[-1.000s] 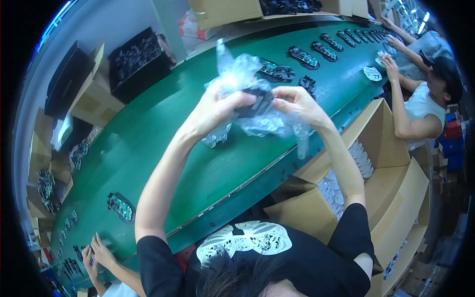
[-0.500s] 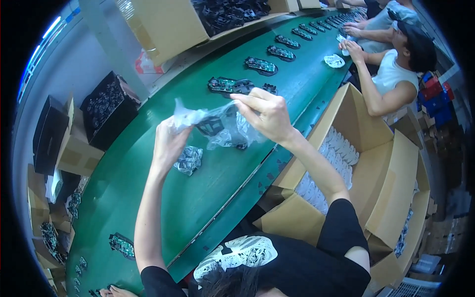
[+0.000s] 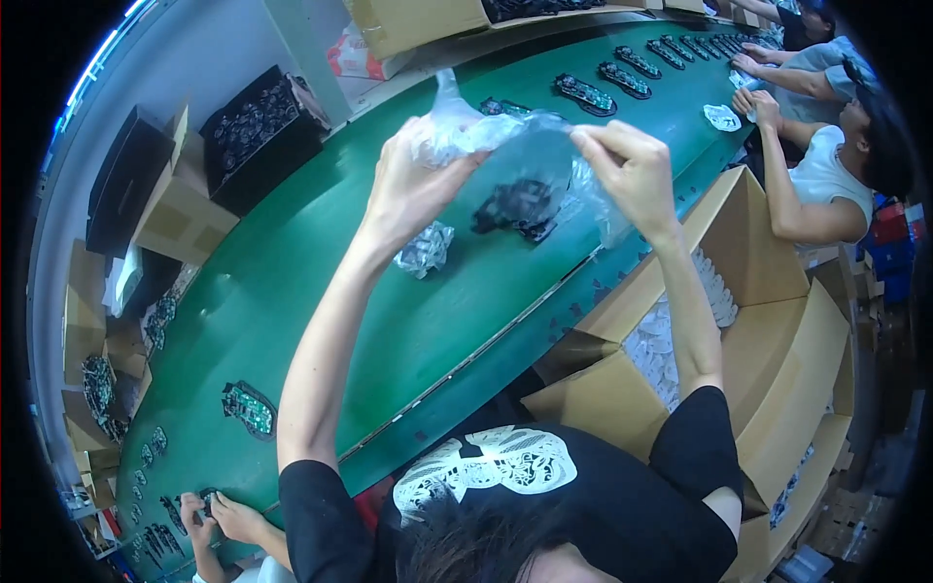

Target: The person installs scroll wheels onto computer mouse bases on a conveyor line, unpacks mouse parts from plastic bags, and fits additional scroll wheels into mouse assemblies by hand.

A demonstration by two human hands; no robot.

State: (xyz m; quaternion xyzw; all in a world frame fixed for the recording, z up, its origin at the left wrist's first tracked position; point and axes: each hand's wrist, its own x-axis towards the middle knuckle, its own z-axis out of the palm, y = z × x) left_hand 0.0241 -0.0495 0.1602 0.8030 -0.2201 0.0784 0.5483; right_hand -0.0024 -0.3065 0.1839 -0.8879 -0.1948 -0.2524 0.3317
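A clear plastic bag [image 3: 457,131] is stretched between my hands above the green belt. My left hand [image 3: 413,185] is closed round its bunched end, which pokes up past the fingers. My right hand [image 3: 632,170] pinches the bag's other edge between thumb and fingers. Below the film shows a blurred clump of dark parts [image 3: 515,206]; whether it lies inside the bag or on the belt I cannot tell. Close to my left wrist, a crumpled clear packet [image 3: 425,250] rests on the belt. Partly covered by the bag is a black-and-green circuit board assembly [image 3: 501,107].
The green conveyor belt [image 3: 360,340] carries a row of board assemblies [image 3: 585,94] toward the far right. A cardboard box [image 3: 753,228] with white parts stands at my right. Black bins [image 3: 258,136] line the left. Co-workers sit far right; another person's hands [image 3: 219,515] work lower left.
Both hands and the bag appear farther right and higher in view. The bag is spread wider, and the dark clump now shows lower beneath it. Another person's hands came further into view lower left.
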